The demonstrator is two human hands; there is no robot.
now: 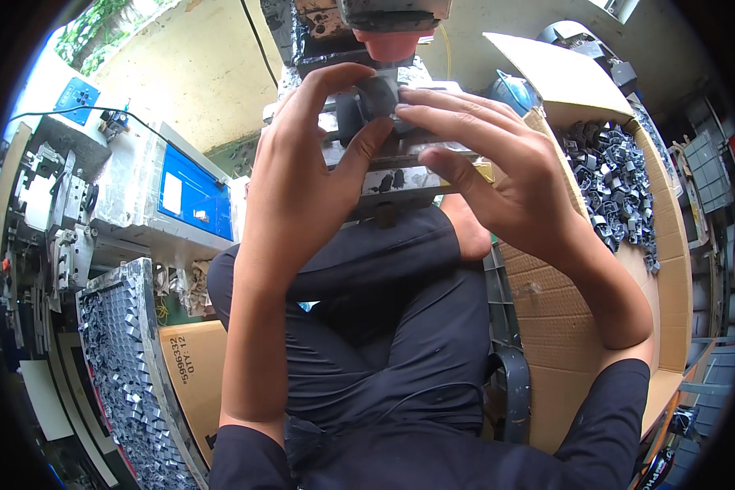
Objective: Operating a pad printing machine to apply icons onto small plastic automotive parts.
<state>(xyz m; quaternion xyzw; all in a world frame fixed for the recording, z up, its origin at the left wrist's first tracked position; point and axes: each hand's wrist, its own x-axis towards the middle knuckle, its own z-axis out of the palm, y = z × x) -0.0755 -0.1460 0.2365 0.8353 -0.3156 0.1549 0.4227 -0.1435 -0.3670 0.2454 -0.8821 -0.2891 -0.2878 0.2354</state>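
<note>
A small dark grey plastic part (378,96) is between the thumb and index finger of my left hand (306,159), which is closed on it. It is over the metal fixture of a machine, right below a pinkish-red rubber pad (388,46). My right hand (502,151) reaches in from the other side with fingers stretched out and thumb apart. Its fingertips come up against the right edge of the part or just beside it; I cannot tell if they touch. The metal ledge (400,181) of the fixture runs beneath both hands, and my fingers hide some of it.
To the right stands an open cardboard box (584,327) with a heap of small dark grey parts (616,184). At lower left, a tray holds rows of similar parts (126,376), beside a cardboard carton (194,359). A machine with a blue panel (194,192) stands at left.
</note>
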